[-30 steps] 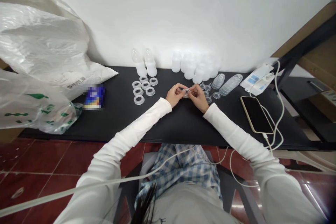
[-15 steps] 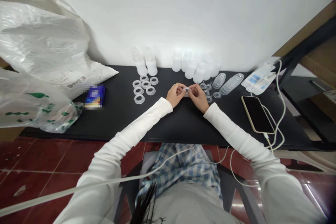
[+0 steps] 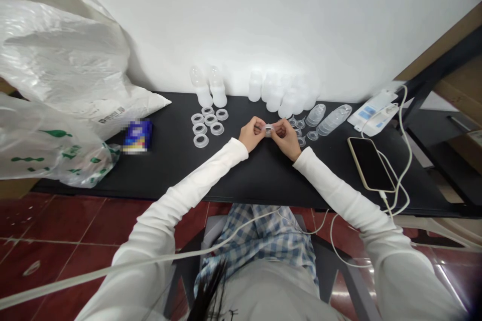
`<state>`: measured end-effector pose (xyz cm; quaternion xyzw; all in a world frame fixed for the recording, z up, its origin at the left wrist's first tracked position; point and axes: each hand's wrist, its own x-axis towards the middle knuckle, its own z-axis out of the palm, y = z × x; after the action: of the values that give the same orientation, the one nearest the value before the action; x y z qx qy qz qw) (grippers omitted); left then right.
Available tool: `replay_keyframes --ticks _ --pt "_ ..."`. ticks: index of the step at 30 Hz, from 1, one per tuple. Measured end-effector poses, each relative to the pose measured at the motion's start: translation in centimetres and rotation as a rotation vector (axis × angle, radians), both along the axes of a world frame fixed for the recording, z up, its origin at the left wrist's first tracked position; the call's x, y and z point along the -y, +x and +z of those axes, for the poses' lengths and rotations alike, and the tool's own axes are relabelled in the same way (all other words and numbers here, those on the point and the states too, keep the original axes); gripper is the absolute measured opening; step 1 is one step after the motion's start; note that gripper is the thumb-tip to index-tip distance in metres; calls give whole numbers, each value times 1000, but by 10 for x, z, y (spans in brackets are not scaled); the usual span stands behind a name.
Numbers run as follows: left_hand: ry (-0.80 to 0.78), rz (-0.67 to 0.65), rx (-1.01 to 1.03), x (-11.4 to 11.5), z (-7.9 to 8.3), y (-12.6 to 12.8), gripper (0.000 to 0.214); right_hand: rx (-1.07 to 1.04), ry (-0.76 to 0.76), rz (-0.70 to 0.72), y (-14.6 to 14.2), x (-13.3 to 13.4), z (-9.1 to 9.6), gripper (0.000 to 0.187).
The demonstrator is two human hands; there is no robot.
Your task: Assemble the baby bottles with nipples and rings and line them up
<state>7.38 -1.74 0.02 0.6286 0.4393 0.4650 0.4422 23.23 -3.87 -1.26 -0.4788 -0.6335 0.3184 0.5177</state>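
Observation:
My left hand (image 3: pixel 253 134) and my right hand (image 3: pixel 285 136) pinch a translucent collar ring (image 3: pixel 268 130) between them, one at each side, above the black table. Fingers hide part of the ring, and whether a nipple sits in it I cannot tell. Right beside my right hand lie several clear silicone nipples (image 3: pixel 312 135). Farther right are clear domed bottle caps (image 3: pixel 316 115), some nested in a stack (image 3: pixel 334 119). Several more collar rings (image 3: pixel 201 140) are grouped to the left of my left hand.
Two capped bottles (image 3: pixel 217 93) stand by the wall at left; several white bottles (image 3: pixel 255 88) cluster centre back. A blue packet (image 3: pixel 137 136) and plastic bags (image 3: pixel 68 60) occupy the left. At right are a phone (image 3: pixel 371 163), a white cable (image 3: pixel 407 150) and a white-blue package (image 3: pixel 372 113).
Both hands stay in nearly the same place on the ring. The ring now shows a little more of its upper face, while the whole view has shifted slightly.

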Motion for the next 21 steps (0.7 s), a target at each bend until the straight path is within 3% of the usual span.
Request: replay_keyframes --ticks 7,12,17,21 --pt "91 17 -29 0 -9 2 14 19 15 -29 -2 2 1 33" --pt "81 27 20 -1 -7 1 14 37 45 -27 -3 2 0 42" --pt "9 8 175 -4 -3 -2 17 -191 -66 67 -1 -1 -1 62" --pt "44 -97 263 -4 -4 -1 19 -197 -127 114 2 -1 8 54"
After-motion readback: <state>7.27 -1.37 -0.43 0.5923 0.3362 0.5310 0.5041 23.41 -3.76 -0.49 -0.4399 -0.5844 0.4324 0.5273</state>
